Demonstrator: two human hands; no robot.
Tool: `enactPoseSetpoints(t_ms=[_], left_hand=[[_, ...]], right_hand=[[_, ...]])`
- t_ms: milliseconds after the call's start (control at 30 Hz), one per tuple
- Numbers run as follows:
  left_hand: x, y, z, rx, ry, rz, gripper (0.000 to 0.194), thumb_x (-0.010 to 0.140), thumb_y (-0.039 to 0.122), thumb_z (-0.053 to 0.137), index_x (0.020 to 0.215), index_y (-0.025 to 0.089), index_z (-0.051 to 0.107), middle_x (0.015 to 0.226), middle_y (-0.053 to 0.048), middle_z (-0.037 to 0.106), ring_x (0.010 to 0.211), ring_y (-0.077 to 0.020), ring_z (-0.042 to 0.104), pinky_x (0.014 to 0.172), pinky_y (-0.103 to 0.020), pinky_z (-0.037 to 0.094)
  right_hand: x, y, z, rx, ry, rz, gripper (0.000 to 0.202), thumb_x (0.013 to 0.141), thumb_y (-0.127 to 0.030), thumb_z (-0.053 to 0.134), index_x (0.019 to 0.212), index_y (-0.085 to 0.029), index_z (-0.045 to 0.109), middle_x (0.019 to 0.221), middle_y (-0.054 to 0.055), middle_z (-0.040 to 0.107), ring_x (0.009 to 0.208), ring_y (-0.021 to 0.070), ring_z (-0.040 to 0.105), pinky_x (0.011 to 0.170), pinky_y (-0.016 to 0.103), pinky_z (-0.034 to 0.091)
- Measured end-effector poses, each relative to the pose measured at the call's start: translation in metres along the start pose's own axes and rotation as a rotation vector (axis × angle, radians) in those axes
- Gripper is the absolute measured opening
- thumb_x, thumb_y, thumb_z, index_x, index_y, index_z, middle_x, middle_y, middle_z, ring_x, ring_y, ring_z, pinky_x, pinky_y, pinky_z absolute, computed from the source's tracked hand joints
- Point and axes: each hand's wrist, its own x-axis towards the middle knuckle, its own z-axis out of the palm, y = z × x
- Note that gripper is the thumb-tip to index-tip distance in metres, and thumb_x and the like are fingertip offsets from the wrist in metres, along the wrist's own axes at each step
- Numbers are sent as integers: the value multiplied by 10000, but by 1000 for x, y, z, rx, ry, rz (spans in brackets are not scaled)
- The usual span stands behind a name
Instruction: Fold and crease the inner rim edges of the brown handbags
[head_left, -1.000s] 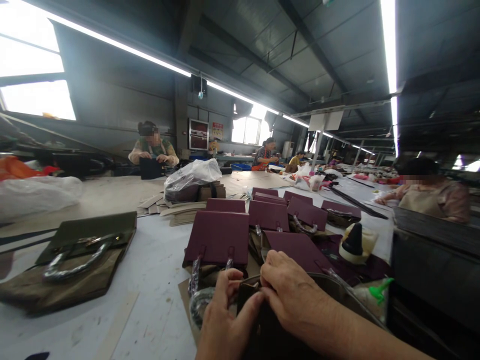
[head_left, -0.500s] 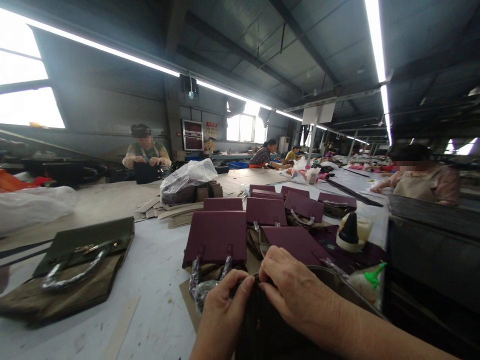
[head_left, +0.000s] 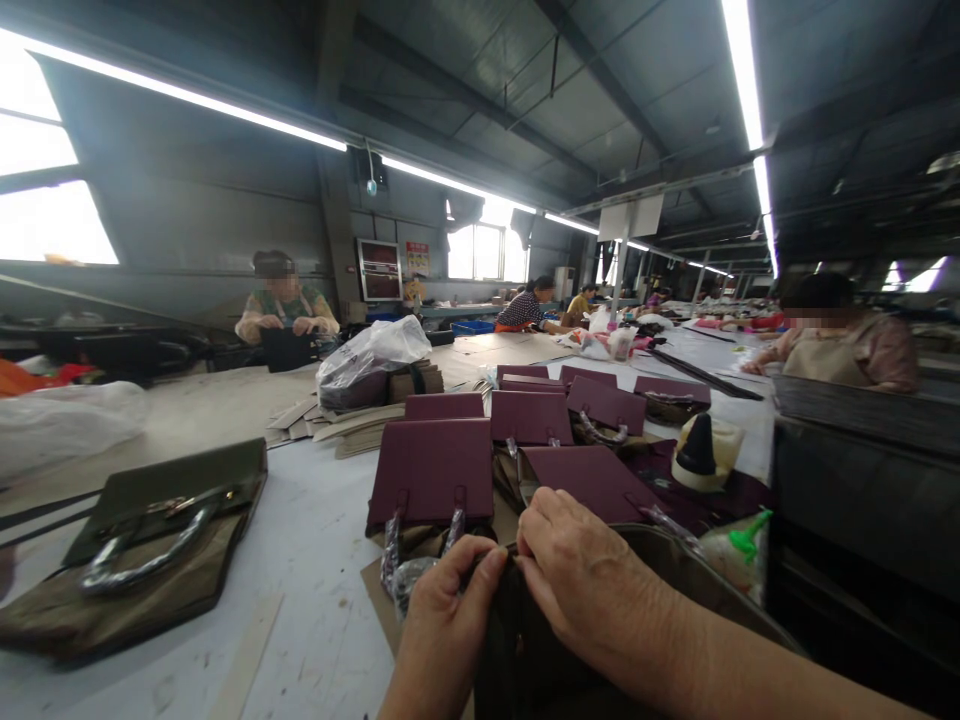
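Through my remote view, the left hand and right hand both pinch the thin rim of a dark, soft-walled bag at the table's near side, fingertips close together. Beyond sit smooth purple flaps; left, an olive bag has a curved, film-wrapped handle.

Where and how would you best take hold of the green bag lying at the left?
Probably by the wrapped handle, from above at its near curve: the green bag lies flat with that loop uppermost, arching toward the viewer. Whether fingers fit beneath it isn't clear.
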Motion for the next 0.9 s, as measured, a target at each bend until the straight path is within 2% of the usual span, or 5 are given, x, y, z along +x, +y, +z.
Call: enactPoseSetpoints(t_ms=[300, 467, 700, 900], left_hand=[[0, -1, 0, -17, -32, -11, 309, 797, 431, 434, 717, 161, 564, 596, 26, 452, 581, -116, 413, 529, -186, 325], [-2, 7, -5, 50, -28, 27, 360, 826, 429, 373, 643, 155, 519, 579, 24, 416, 590, -118, 397, 532, -185, 322], [-2, 15, -9, 115, -67, 102, 238, 759, 355, 502, 706, 151, 612, 630, -3, 564, 616, -136, 495, 565, -186, 387], [1, 12, -10, 149, -73, 84, 221, 745, 311, 494, 689, 141, 625, 614, -9, 574, 598, -130, 489, 556, -185, 387]], right_hand=[[4, -1, -7, -5, -69, 31, 128, 747, -105, 441, 793, -138, 556, 866, 97, 530, 837, 212, 482, 790, 350, 404], [7, -2, -10, 6, -84, 27, 129, 744, -120, 437, 794, -140, 554, 883, 101, 531, 845, 206, 487, 794, 334, 401], [5, -2, -14, 3, -131, 13, 148, 736, -103, 427, 792, -139, 560, 877, 108, 530, 854, 210, 489, 802, 330, 389], [4, -2, -14, 3, -128, 12, 146, 739, -109, 429, 800, -137, 558, 885, 109, 532, 856, 214, 489, 796, 336, 393]])
